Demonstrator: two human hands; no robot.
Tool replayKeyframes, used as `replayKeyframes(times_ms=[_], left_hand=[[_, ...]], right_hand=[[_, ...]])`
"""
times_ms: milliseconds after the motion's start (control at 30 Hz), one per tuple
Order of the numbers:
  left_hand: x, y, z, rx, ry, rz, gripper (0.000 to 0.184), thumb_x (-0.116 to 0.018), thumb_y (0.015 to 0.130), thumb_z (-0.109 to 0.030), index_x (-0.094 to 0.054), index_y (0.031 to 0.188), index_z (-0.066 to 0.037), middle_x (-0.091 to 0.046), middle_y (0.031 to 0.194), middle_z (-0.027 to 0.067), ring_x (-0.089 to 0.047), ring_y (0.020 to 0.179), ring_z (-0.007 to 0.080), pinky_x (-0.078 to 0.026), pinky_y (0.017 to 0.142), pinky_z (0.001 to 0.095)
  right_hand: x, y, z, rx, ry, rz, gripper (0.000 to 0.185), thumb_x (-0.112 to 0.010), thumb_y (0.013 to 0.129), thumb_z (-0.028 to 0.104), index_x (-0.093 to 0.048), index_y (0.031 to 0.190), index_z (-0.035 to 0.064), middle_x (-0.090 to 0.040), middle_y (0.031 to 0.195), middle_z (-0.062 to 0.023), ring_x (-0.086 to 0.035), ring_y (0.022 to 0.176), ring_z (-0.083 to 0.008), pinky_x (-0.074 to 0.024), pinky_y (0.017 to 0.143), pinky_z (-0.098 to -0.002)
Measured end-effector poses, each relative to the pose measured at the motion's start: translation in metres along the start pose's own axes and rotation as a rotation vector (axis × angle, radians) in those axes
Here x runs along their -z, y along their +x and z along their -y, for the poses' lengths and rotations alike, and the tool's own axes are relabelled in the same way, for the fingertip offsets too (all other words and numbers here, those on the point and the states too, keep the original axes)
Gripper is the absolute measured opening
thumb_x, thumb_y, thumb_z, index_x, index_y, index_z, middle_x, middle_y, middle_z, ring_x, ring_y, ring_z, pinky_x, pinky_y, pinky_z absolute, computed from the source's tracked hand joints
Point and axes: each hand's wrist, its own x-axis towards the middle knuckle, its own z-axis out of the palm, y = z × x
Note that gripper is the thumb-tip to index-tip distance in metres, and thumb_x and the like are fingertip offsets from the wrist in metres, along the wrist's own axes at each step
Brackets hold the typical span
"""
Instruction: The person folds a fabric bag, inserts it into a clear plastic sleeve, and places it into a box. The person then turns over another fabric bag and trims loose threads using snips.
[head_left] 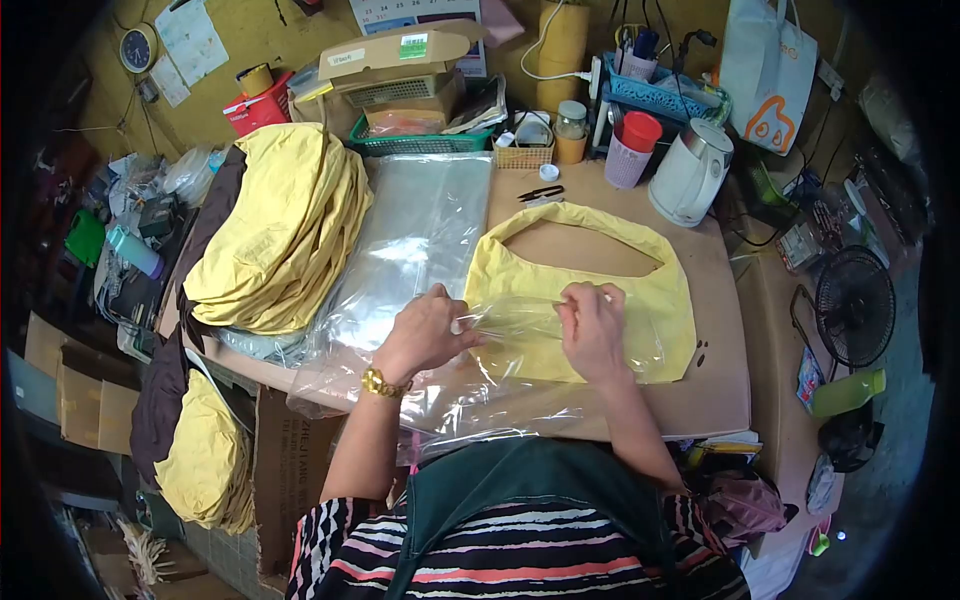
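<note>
A clear plastic bag (515,322) stretches between my two hands, crinkled and shiny, with its loose part hanging toward the table's front edge. My left hand (430,330), below a gold watch, pinches one side of it. The fingers of my right hand (594,328) are closed on the other side. Beneath the plastic, a yellow fabric shoulder bag (668,280) lies flat, its strap forming a loop away from me. Left of it rests a stack of flat clear plastic bags (425,220), partly under the plastic near my left hand.
A tall pile of yellow fabric bags (275,225) stands at the left, with more yellow bags (200,460) hanging below. Small black thread snips (541,194) lie behind the yellow bag. A white kettle (690,172) and a lilac cup (627,160) stand at the back right.
</note>
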Motion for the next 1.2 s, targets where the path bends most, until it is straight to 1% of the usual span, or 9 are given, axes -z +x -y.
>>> replayKeyframes(times_ms=[100,233,367,567,667,733,867,967,1200], left_hand=[[-0.007,0.002,0.006,0.193,-0.759,0.118,0.026,-0.076,0.077,-0.014,-0.055,0.087,-0.002,-0.065,0.081,0.0109,-0.064,0.079,0.0204,-0.049,0.069,0.0349],[-0.025,-0.003,-0.017,-0.072,-0.837,-0.195,0.033,-0.072,0.077,0.0,-0.048,0.1,-0.004,-0.065,0.083,0.0069,-0.061,0.078,0.0146,-0.048,0.067,0.0283],[-0.013,-0.009,-0.031,0.003,-0.844,-0.178,0.041,-0.072,0.078,-0.001,-0.05,0.112,-0.003,-0.065,0.082,0.0042,-0.059,0.074,0.0117,-0.047,0.067,0.0245],[-0.026,-0.004,-0.017,0.062,-1.213,-0.219,0.049,-0.071,0.086,-0.009,-0.049,0.128,0.004,-0.067,0.084,0.0026,-0.058,0.072,0.0052,-0.046,0.066,0.0202],[-0.019,-0.006,-0.015,0.041,-1.366,-0.216,0.034,-0.067,0.09,-0.014,-0.058,0.117,0.003,-0.067,0.084,0.0018,-0.058,0.074,0.0036,-0.046,0.066,0.0192],[-0.014,-0.011,-0.008,0.197,-1.17,0.042,0.026,-0.066,0.091,-0.017,-0.063,0.108,0.003,-0.067,0.085,0.0023,-0.059,0.077,0.004,-0.047,0.07,0.0201],[-0.019,-0.011,-0.03,0.123,-0.971,-0.196,0.018,-0.065,0.092,-0.016,-0.066,0.098,0.001,-0.065,0.082,0.0021,-0.058,0.075,0.0039,-0.046,0.067,0.0201],[-0.018,-0.004,-0.034,-0.012,-1.048,-0.422,0.017,-0.06,0.096,-0.018,-0.063,0.09,-0.002,-0.059,0.073,-0.0004,-0.051,0.066,0.003,-0.042,0.059,0.0191],[-0.04,0.002,-0.041,0.124,-1.444,-0.372,0.037,-0.047,0.101,-0.034,-0.053,0.076,-0.007,-0.054,0.068,-0.0022,-0.049,0.06,0.0053,-0.04,0.055,0.0198]], right_hand=[[0.021,0.006,0.011,-0.127,-0.051,0.065,0.042,-0.07,0.081,0.015,-0.047,0.115,0.0059,-0.062,0.09,-0.0076,-0.06,0.087,-0.0267,-0.0251,0.105,-0.0508],[0.017,0.023,0.029,-0.218,0.043,0.093,0.043,-0.073,0.079,0.02,-0.053,0.114,0.006,-0.063,0.094,-0.0085,-0.062,0.089,-0.0258,-0.0273,0.104,-0.0496],[0.01,0.038,0.027,-0.394,0.253,0.534,0.03,-0.072,0.08,0.019,-0.058,0.103,0.0048,-0.061,0.103,-0.0117,-0.06,0.1,-0.0271,-0.0278,0.106,-0.0497],[-0.01,0.027,0.035,-0.016,0.432,0.093,0.01,-0.063,0.086,0.007,-0.056,0.081,0.0021,-0.064,0.083,-0.011,-0.062,0.081,-0.0301,-0.0407,0.098,-0.0437],[-0.012,0.031,0.03,0.132,0.429,-0.051,0.008,-0.063,0.085,0.004,-0.056,0.082,0.0015,-0.061,0.073,-0.0088,-0.061,0.072,-0.029,-0.0453,0.089,-0.0413],[-0.009,0.027,0.025,-0.172,0.561,0.06,0.007,-0.064,0.085,0.005,-0.058,0.084,0.0009,-0.063,0.078,-0.0099,-0.063,0.075,-0.0262,-0.0482,0.082,-0.0384],[0.001,0.036,0.045,-0.492,0.652,0.204,0.009,-0.064,0.087,0.008,-0.06,0.085,0.0003,-0.063,0.074,-0.009,-0.063,0.068,-0.0201,-0.05,0.074,-0.0339],[-0.017,0.035,0.046,0.075,0.386,-0.047,0.014,-0.06,0.094,0.011,-0.06,0.085,-0.0001,-0.057,0.066,-0.001,-0.053,0.063,-0.0059,-0.0461,0.061,-0.0248],[-0.019,0.028,0.049,-0.418,0.673,-0.016,0.032,-0.066,0.09,0.018,-0.052,0.066,0.0021,-0.051,0.055,-0.0009,-0.049,0.051,-0.0091,-0.038,0.05,-0.0286]])
